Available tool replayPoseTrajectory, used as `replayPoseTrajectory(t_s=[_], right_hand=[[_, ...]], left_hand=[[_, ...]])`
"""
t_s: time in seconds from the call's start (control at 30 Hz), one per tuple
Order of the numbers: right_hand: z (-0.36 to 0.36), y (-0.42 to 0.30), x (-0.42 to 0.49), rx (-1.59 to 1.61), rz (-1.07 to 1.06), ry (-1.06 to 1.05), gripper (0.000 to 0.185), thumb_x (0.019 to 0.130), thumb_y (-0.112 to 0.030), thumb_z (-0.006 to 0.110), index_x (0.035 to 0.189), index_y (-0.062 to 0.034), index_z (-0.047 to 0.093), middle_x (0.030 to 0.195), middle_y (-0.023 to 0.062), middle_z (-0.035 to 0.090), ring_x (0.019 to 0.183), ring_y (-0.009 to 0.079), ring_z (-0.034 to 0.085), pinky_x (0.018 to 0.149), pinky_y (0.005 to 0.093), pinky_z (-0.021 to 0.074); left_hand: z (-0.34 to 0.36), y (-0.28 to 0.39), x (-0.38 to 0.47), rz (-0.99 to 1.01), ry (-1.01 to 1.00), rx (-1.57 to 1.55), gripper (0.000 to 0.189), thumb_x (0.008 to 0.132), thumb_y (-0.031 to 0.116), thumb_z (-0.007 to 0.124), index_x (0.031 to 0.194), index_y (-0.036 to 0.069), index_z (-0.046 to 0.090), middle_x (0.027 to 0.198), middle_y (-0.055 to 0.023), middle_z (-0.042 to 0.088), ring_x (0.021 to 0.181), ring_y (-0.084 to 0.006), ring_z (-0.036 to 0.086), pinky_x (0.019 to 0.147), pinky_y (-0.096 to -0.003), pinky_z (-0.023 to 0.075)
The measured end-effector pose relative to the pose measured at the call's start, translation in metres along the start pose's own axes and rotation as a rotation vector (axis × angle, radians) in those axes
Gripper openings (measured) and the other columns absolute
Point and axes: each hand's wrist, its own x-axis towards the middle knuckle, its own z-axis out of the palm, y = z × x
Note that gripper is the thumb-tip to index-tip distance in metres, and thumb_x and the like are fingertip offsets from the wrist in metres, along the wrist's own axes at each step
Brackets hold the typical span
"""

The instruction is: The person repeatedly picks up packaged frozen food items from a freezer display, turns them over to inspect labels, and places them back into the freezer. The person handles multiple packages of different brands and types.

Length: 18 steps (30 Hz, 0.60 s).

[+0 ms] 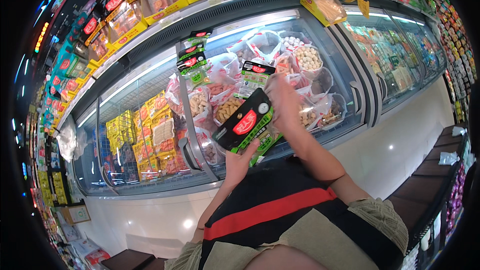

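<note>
My left hand (242, 161) grips black and green snack packets (245, 120), the front one facing up with a red logo. They are held tilted above the chest freezer's glass lid (330, 45). Blurred by motion, my right hand (283, 101) is beside a single packet (257, 77) that shows its printed back; whether the fingers hold this packet is unclear. Several similar packets (193, 60) lie in a row on the freezer top, left of my hands. Under the glass are plastic bags of frozen balls (307, 59) and other loose frozen pieces (228, 109).
A shelf edge (213, 0) with yellow display boxes runs above the freezer. One yellow box (324, 7) juts out over the divider. Yellow packs (150, 131) lie in the left freezer section. The lids have raised handles (188, 153). Brown boards (431, 168) stand to the right.
</note>
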Motion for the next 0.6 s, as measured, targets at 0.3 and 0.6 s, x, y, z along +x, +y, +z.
replayPoseTrajectory(t_s=[0.3,0.6], right_hand=[[-0.045,0.010,-0.023,-0.824,-0.445,-0.545,0.034,0.102,-0.034,0.062,0.116,-0.0033,0.064,0.089,0.0065,0.064,0.081,0.0186,0.061,0.077,0.0324,0.0496],[-0.041,0.017,-0.025,-0.839,-0.530,-0.399,0.029,0.093,-0.029,0.074,0.094,0.0003,0.070,0.072,0.0062,0.063,0.062,0.0175,0.056,0.060,0.0330,0.0436]], left_hand=[[-0.008,0.004,0.005,0.054,0.051,-0.221,0.042,0.098,0.004,0.068,0.138,0.000,0.055,0.130,-0.0086,0.065,0.116,-0.0168,0.063,0.102,-0.0331,0.0489],[0.003,0.005,0.002,0.006,-0.034,-0.053,0.043,0.092,-0.001,0.075,0.133,-0.002,0.060,0.124,-0.0096,0.069,0.110,-0.0166,0.067,0.097,-0.0321,0.0539]])
